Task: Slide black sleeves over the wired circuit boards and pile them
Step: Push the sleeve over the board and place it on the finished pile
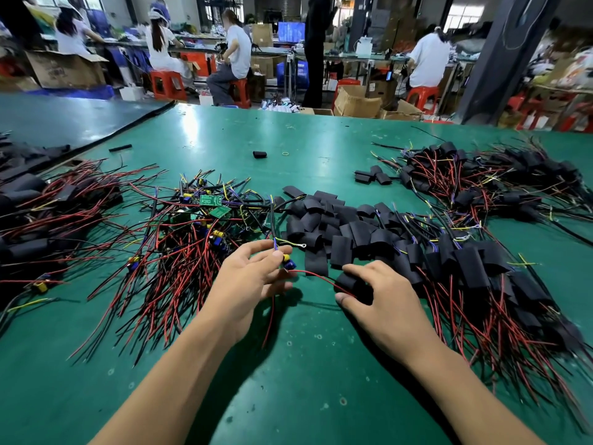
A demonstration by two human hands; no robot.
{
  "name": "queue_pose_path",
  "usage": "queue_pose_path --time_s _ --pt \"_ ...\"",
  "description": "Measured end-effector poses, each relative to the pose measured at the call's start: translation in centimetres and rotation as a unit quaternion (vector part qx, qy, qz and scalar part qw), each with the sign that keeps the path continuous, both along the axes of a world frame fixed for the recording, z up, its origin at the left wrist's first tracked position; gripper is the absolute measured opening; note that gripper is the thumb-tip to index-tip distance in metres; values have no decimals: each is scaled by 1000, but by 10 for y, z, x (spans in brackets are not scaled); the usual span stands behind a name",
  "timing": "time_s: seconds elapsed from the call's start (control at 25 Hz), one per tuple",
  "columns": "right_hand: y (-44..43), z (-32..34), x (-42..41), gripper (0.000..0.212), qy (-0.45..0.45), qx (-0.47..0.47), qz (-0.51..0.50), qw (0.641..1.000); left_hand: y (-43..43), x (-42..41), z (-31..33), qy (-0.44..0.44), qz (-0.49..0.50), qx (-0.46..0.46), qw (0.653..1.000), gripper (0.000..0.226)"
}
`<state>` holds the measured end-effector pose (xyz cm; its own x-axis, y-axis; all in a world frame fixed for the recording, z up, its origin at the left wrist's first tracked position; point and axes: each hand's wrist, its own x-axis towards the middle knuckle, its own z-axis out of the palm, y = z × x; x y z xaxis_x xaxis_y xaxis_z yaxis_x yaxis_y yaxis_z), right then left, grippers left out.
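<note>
The left hand [253, 277] pinches a wired circuit board [288, 263] in its fingers; just right, the right hand [382, 300] fingers pinch a black sleeve [349, 281] above the green counter [305, 364].

A bright, evenly lit scene is shown. Streaks of white glare are reflected on the green table [192, 130]. Soft shadows are cast on it at lower centre. Straight edges are bowed by the wide lens; the wires [542, 364] at the right edge are smeared by blur.

legible text: none | cardboard box [65, 70]: print blurred | blue screen [291, 31]: unreadable
</note>
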<state>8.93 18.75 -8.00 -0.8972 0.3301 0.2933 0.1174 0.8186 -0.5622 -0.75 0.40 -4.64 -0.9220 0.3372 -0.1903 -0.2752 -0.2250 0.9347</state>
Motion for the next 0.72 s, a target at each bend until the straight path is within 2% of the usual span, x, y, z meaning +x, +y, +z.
queue_pose_path --time_s 0.16,0.28,0.36,0.48,0.6,0.72 --pt "1 1 -1 43 32 -37 -12 999 -4 -3 7 -20 5 139 990 29" --pt "6 5 -3 32 94 -171 -67 979 -7 -7 11 -39 3 201 979 24" --pt "11 8 -6 28 129 -302 -69 942 -9 -10 13 -59 27 215 975 22" --pt "12 12 -8 23 187 -467 -42 863 -9 -13 10 -56 92 162 981 18" --pt "9 16 -10 27 203 -550 2 810 -11 -15 3 -51 120 107 986 15" --pt "11 19 -11 18 203 -624 5 755 -12 -17 1 -57 103 76 990 15"
